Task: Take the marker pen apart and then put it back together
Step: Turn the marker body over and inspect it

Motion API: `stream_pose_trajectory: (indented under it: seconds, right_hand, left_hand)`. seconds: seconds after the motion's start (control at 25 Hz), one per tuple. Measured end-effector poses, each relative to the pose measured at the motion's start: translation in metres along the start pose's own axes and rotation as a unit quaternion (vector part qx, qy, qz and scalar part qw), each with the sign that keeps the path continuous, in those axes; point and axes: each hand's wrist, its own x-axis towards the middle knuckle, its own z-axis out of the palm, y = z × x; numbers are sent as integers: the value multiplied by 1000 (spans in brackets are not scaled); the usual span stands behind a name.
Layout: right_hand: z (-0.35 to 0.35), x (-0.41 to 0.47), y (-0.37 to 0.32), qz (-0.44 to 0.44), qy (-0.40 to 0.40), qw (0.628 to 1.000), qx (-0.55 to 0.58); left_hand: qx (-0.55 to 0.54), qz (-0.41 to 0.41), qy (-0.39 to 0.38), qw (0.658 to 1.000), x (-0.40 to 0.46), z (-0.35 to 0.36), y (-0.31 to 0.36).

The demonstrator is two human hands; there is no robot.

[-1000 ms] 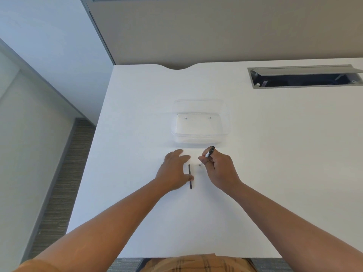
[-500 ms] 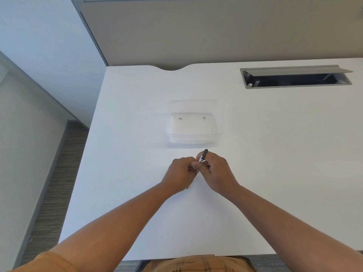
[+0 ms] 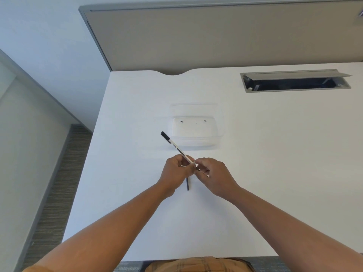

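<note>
The marker pen [image 3: 176,148] has a white printed barrel and a black cap pointing up and to the left. My left hand [image 3: 175,172] grips the barrel near its lower end. My right hand [image 3: 211,174] pinches the pen's rear end, where a small dark piece shows between the fingertips. A thin dark rod [image 3: 187,184], a loose part of the pen, lies on the white desk [image 3: 275,154] just below my hands, its upper end hidden by my left hand.
A clear plastic box [image 3: 196,127] stands on the desk just beyond my hands. An open grey cable hatch [image 3: 294,81] sits at the back right. A grey partition rises behind the desk. The desk's left edge drops to the floor.
The pen passed from my right hand to my left and swung so its cap now points up-left. My left hand lifted off the rod, which stays on the desk.
</note>
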Motion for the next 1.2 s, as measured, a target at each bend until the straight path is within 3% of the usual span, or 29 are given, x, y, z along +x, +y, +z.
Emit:
stream_pose_trajectory:
  seconds: [0.16, 0.36, 0.44, 0.52, 0.56, 0.6, 0.68, 0.72, 0.76, 0.84, 0.96, 1.2]
  right_hand:
    - [-1, 3, -2, -11, 10, 999, -29]
    - [0, 2, -5, -22, 18, 998, -48]
    - [1, 1, -5, -21, 31, 998, -54]
    - [2, 2, -4, -18, 41, 997, -66]
    - [1, 2, -3, -17, 42, 996, -76]
    - [1, 2, -1, -19, 39, 995, -88]
    - [0, 3, 1, -29, 27, 993, -114]
    - [-1, 4, 1, -33, 22, 992, -121]
    - [-1, 4, 0, -34, 17, 991, -125]
    - [-3, 4, -1, -42, 11, 990, -138]
    - [-4, 5, -2, -60, -3, 987, -149]
    - [-14, 6, 6, -37, -7, 991, -130]
  left_hand:
    - [-58, -29, -20, 998, -5, -1, 0]
    - [-45, -28, -15, 998, -10, -2, 1]
    - [20, -19, 8, 1000, -11, -1, 5]
    - [214, 17, 41, 976, -12, -3, 8]
    - [351, 77, 70, 931, -12, -6, 8]
    - [465, 174, 104, 862, -11, -10, 8]
    - [580, 380, 131, 709, -7, -21, 4]
    - [614, 421, 123, 656, -3, -26, 2]
    - [644, 429, 115, 623, 1, -30, 2]
    - [673, 407, 78, 613, 9, -35, 1]
    - [665, 406, 23, 626, 12, -40, -5]
    - [633, 385, 17, 672, 7, -43, -7]
